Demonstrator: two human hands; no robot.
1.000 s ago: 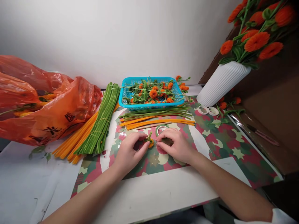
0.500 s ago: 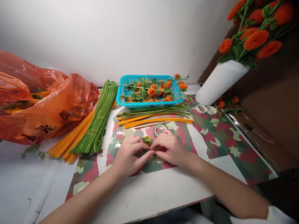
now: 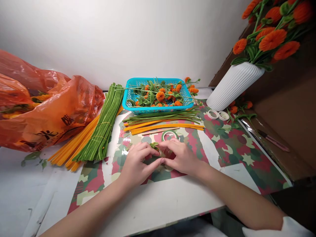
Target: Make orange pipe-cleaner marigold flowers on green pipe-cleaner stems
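Note:
My left hand (image 3: 139, 161) and my right hand (image 3: 181, 157) meet over the middle of the table, fingers bent and thumb tips touching. A small fuzzy green-and-yellow pipe-cleaner flower (image 3: 154, 145) shows between their fingertips, held by both hands. My fingers hide its lower part. Just beyond my right hand lies a roll of green tape (image 3: 170, 132). Behind it are a thin stick (image 3: 160, 131), loose yellow pipe cleaners (image 3: 170, 126) and thin green stems (image 3: 163, 117).
A blue basket (image 3: 158, 109) of orange flowers stands at the back. Left are a bundle of green pipe cleaners (image 3: 103, 128), yellow ones (image 3: 71, 151) and an orange plastic bag (image 3: 49, 115). Right are white tape rolls (image 3: 212, 114), a white vase (image 3: 233, 87) and a pink cutter (image 3: 274, 141).
My fingers have shifted slightly around the small flower, with the right index finger now straighter and raised a little. The whole view has moved very slightly.

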